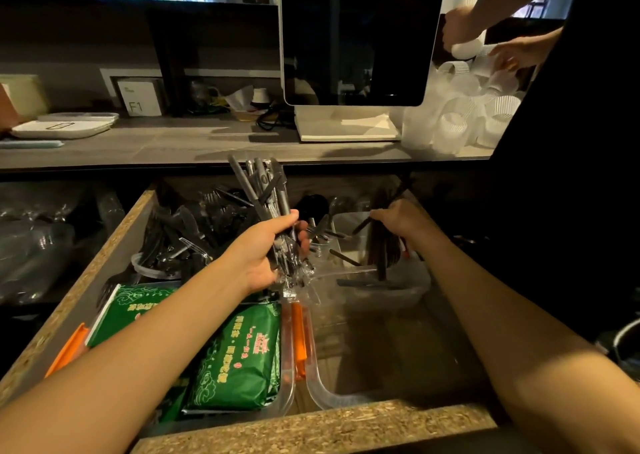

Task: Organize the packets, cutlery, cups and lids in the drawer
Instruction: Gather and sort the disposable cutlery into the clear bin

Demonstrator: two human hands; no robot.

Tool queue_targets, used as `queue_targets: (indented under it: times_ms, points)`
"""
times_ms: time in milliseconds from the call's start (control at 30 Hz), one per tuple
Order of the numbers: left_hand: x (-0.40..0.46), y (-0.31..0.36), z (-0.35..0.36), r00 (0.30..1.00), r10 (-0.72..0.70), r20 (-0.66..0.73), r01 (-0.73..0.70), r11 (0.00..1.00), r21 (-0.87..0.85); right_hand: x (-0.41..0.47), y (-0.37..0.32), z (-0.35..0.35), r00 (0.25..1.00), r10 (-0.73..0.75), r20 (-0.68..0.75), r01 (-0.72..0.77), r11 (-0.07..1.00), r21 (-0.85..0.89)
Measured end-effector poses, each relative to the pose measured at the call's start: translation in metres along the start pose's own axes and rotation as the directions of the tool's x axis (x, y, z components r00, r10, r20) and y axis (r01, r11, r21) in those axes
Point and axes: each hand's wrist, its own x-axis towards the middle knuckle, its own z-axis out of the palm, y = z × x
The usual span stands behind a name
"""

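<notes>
My left hand [266, 249] grips a bundle of wrapped cutlery [263, 190] upright above the middle of the open drawer [311, 426]. Over the drawer's back right, my right hand [403, 219] pinches a dark stick-like piece of cutlery [363, 225] above a clear tub [391, 291] holding more dark pieces. Loose black forks and knives [187, 232] fill the back left. Green packets [239, 360] lie in a clear tray at the front left. An orange-handled item [298, 336] lies between the trays.
A clear container [332, 394] sits at the drawer's front right. On the counter stand a screen on a white base [356, 38], white trays [65, 126] and a pile of white cups [464, 114]. Another person's hands [485, 41] handle cups at the back right.
</notes>
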Motion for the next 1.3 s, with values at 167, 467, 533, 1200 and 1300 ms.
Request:
queue_targets:
  times_ms: [167,467,533,1200,1300]
  points:
    - [-0.001,0.0,0.0,0.999,0.032,-0.031,-0.03,0.998,0.063,-0.001,-0.004,0.002,0.992,-0.053,-0.112,0.032,0.983,-0.18]
    - [-0.012,0.004,0.009,0.992,0.012,0.123,-0.02,0.998,0.056,-0.053,-0.058,0.025,0.951,-0.257,0.172,0.159,0.884,0.44]
    - [-0.015,0.003,0.009,0.988,-0.012,0.154,-0.006,0.993,0.114,-0.057,-0.062,0.035,0.935,-0.305,0.181,0.208,0.885,0.417]
    - [-0.017,-0.004,0.01,0.994,0.042,0.097,-0.063,0.973,0.222,-0.061,-0.059,0.029,0.941,-0.268,0.207,0.08,0.771,0.631]
    - [-0.018,-0.004,0.013,0.994,0.033,0.102,-0.056,0.972,0.23,-0.058,-0.056,0.029,0.932,-0.283,0.228,0.066,0.749,0.659]
